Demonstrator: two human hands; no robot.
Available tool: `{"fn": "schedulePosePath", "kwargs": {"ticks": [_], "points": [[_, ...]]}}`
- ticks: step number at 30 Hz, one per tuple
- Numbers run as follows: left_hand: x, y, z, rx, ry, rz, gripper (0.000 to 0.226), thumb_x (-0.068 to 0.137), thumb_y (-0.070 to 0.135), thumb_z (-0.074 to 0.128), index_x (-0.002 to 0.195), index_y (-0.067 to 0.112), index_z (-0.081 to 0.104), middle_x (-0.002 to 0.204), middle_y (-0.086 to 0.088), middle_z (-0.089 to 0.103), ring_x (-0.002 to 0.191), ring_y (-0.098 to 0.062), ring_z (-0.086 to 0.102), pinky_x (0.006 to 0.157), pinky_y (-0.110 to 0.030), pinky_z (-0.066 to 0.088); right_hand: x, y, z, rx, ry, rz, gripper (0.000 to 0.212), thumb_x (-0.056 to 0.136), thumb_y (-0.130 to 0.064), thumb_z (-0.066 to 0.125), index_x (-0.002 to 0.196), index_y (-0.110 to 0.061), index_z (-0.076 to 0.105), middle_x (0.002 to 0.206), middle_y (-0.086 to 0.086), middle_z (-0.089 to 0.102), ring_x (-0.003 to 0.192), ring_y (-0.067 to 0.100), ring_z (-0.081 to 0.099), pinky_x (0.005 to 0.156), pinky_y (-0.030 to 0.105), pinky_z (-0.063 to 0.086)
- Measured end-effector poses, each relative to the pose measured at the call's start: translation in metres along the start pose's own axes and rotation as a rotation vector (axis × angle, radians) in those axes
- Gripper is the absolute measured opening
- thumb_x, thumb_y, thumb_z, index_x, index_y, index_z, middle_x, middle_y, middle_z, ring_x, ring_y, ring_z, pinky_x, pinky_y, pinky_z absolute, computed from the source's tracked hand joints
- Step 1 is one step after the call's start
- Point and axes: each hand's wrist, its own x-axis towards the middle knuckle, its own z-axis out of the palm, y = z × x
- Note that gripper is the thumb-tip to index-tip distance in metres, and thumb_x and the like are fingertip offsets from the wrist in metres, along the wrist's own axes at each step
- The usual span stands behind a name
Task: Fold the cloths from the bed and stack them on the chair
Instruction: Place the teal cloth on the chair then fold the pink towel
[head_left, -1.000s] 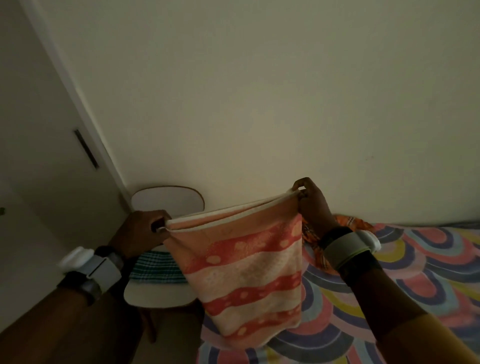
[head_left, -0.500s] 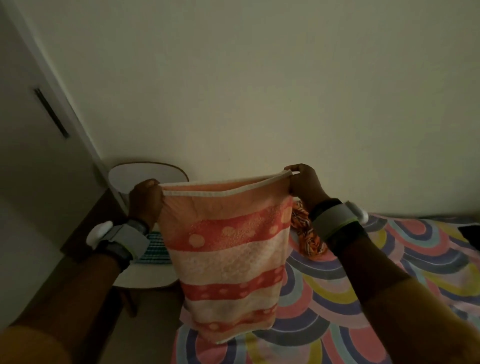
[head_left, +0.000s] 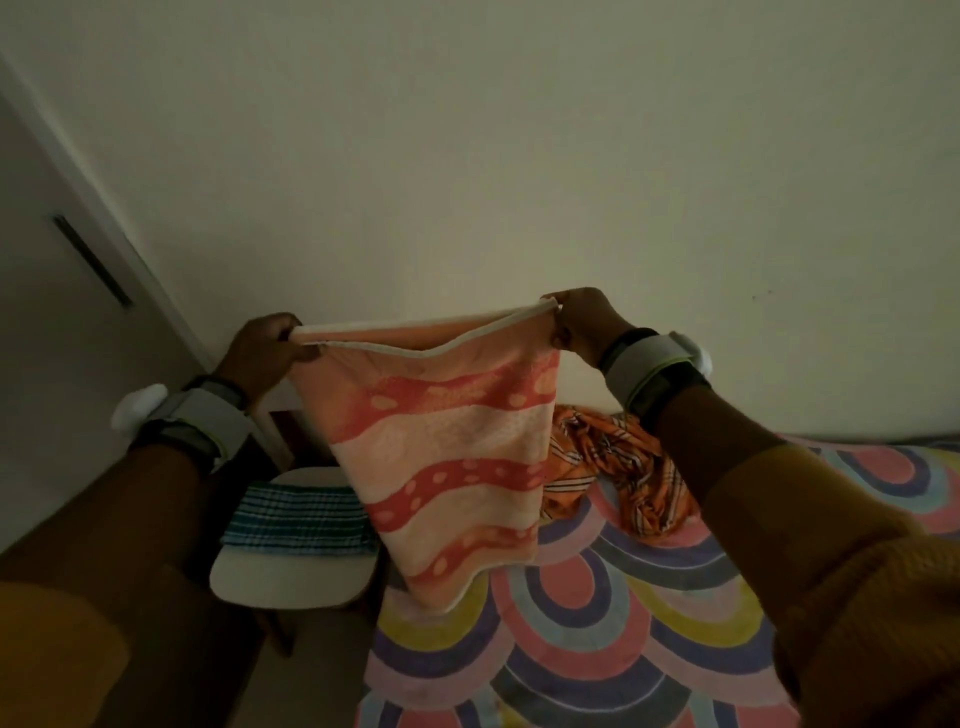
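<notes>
A peach towel with wavy red bands hangs doubled in the air in front of me. My left hand pinches its top left corner and my right hand pinches its top right corner, so the top edge is stretched between them. Its lower end dangles over the edge of the bed, which has a rainbow-arch cover. A crumpled orange striped cloth lies on the bed behind the towel. The white chair stands to the left of the bed with a folded teal checked cloth on its seat.
A plain wall rises behind the bed and chair. A pale door with a dark slot handle is at the left. Bare floor shows between the chair and the bed. The room is dim.
Both hands have kept their hold on the towel. The towel's top edge has risen a little, and the view has shifted so more of the chair seat and the orange cloth shows.
</notes>
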Motion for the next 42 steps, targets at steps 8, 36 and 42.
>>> {"fn": "schedulePosePath", "kwargs": {"ticks": [8,36,42], "points": [[-0.05,-0.001,-0.046,-0.39,0.232,0.071,0.048,0.063,-0.02,0.068,0.072,0.025,0.057,0.074,0.005,0.058,0.055,0.013,0.057,0.057,-0.003,0.047,-0.067,-0.027,0.023,0.013,0.16,-0.19,0.038,0.082,0.013,0.029,0.093,-0.007,0.059,0.078,0.007,0.055,0.068,0.021,0.052,0.059,0.034,0.048],[-0.458,-0.152,0.154,0.261,-0.849,-0.353,0.02,0.081,0.011,0.065,0.1,0.007,0.069,0.105,-0.017,0.067,0.101,-0.028,0.062,0.078,-0.027,0.044,-0.395,0.392,-0.027,-0.514,-0.083,0.379,0.031,0.088,0.006,0.041,0.101,-0.001,0.068,0.105,0.018,0.066,0.099,0.03,0.059,0.075,0.025,0.037],[-0.432,-0.169,0.154,0.184,-0.763,-0.357,0.005,0.076,0.022,0.064,0.078,0.018,0.063,0.091,-0.012,0.065,0.09,-0.028,0.061,0.073,-0.03,0.044,-0.371,0.395,-0.019,-0.525,-0.106,0.385,0.032,0.088,0.004,0.041,0.097,-0.01,0.068,0.107,0.015,0.065,0.102,0.032,0.058,0.079,0.03,0.04]]}}
